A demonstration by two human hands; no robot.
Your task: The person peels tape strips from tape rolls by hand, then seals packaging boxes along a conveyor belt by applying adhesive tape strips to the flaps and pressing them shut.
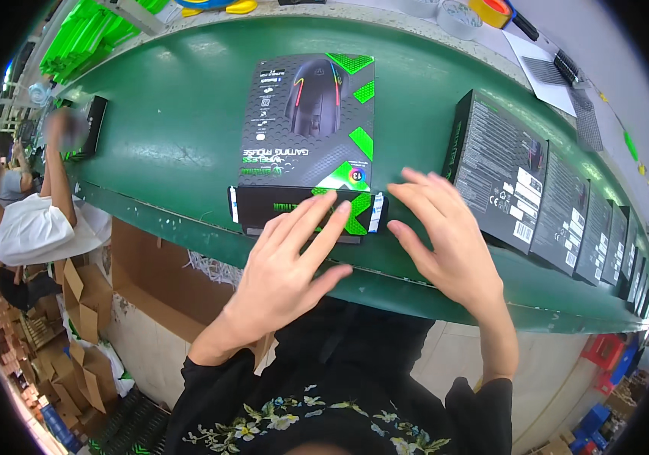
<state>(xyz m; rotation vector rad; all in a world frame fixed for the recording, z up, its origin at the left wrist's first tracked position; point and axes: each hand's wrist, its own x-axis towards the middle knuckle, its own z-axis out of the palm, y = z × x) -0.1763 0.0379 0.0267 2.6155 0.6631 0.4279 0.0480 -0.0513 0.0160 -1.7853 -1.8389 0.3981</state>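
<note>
A black and green computer mouse box [305, 125] lies flat on the green bench in front of me, its picture of a mouse upside down to me. The box's near end panel [271, 205] faces me, with a white strip at each of its sides. The fingers of my left hand [282, 269] are spread over this near end, the fingertips on the panel and thumb apart. My right hand [446, 243] hovers at the right corner, fingers apart, beside the right-hand white strip [377, 212]. Neither hand grips anything.
A row of similar black boxes [495, 171] leans along the bench to the right. Tape rolls [491, 11] lie at the back edge. At the far left a person in a white top [44, 227] handles another black box [93, 125]. An open carton [165, 280] stands below the bench.
</note>
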